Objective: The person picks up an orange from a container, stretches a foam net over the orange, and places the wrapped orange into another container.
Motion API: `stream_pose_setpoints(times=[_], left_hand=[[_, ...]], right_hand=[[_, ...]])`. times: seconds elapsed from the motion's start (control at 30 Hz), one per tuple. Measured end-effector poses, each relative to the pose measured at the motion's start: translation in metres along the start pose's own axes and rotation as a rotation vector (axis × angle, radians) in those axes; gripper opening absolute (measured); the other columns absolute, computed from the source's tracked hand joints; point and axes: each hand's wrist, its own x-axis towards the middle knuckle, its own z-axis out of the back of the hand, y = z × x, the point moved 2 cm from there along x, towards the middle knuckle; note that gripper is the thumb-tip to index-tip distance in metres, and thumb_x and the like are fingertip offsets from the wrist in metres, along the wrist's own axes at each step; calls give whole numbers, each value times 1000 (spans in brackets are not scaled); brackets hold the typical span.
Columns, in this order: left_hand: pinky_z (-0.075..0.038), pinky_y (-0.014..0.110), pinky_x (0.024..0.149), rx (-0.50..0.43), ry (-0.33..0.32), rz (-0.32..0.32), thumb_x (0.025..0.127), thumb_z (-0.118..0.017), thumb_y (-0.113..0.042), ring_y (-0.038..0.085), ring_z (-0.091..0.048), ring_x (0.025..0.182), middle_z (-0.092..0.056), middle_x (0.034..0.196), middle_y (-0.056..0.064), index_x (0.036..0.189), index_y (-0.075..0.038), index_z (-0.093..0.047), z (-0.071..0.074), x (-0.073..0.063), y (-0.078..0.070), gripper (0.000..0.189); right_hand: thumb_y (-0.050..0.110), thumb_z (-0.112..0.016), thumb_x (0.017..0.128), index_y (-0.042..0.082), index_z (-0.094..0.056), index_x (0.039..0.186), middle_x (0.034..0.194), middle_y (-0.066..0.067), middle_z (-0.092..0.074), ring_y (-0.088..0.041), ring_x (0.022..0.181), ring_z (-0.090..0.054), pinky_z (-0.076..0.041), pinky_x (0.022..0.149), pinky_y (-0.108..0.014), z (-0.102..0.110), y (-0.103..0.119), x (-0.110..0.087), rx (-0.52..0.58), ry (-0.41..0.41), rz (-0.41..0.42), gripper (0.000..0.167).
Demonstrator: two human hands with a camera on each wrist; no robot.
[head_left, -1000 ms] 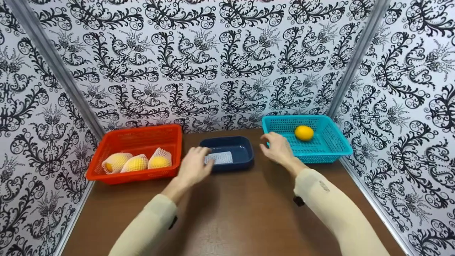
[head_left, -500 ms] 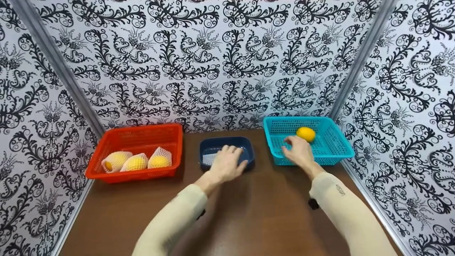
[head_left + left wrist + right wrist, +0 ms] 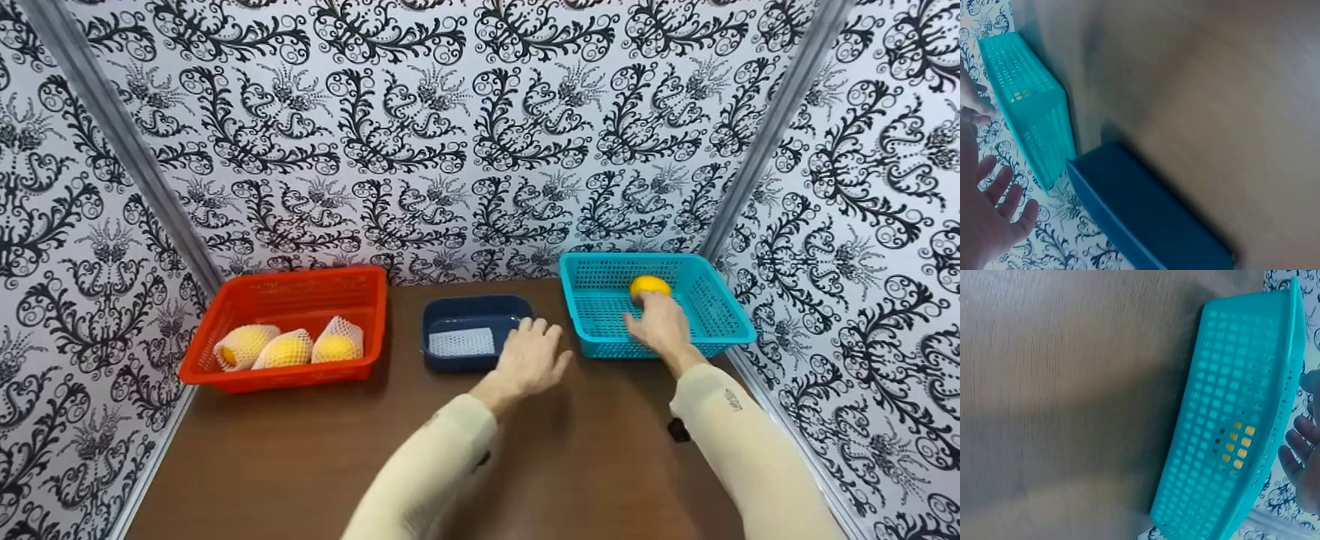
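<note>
A yellow oval fruit (image 3: 649,286) lies in the turquoise basket (image 3: 733,324); its exact kind is unclear. My right hand (image 3: 661,327) is over the basket, fingertips at the fruit's near side and overlapping it in the head view. In the right wrist view the fingers (image 3: 1298,445) are loosely bent above the basket's rim, and yellow shows through the holes. My left hand (image 3: 531,357) hovers by the right end of a navy dish (image 3: 448,303), fingers spread, holding nothing. A flattened white foam net (image 3: 462,342) lies in that dish.
At the left stands a red basket (image 3: 300,280) with yellow fruits in white foam nets (image 3: 288,349). The brown table (image 3: 315,450) has patterned walls (image 3: 420,150) behind it and on both sides.
My left hand has passed rightward across the navy dish. The right hand has moved right, from the turquoise basket's left edge to the yellow fruit inside.
</note>
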Motion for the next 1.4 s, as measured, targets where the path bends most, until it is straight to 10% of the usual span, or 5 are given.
stream_pose_setpoints(times=[0.27,0.47,1.4], left_hand=[[-61,44,90,8,-82,45,110,-65,-44,28,-66,112,-73,118,6,122,-16,-71,-12,22,-14,31],[-60,39,95,52,-16,25,113,-59,-48,24,-62,117,-69,125,3,127,-19,-66,-28,35,-34,33],[-58,26,101,208,-33,-89,118,-53,-39,19,-60,118,-67,126,-3,133,-26,-66,-68,68,-55,24]], right_hand=[[29,-74,101,-8,-67,136,135,-37,-68,-58,125,-66,-54,107,-71,5,-23,17,18,9,-68,52],[28,-73,104,-9,-62,144,140,-38,-64,-58,130,-63,-52,112,-72,3,-46,23,-11,76,-139,56],[32,-81,102,-16,-49,154,140,-44,-58,-63,128,-58,-51,107,-79,-16,-86,63,-207,106,-3,78]])
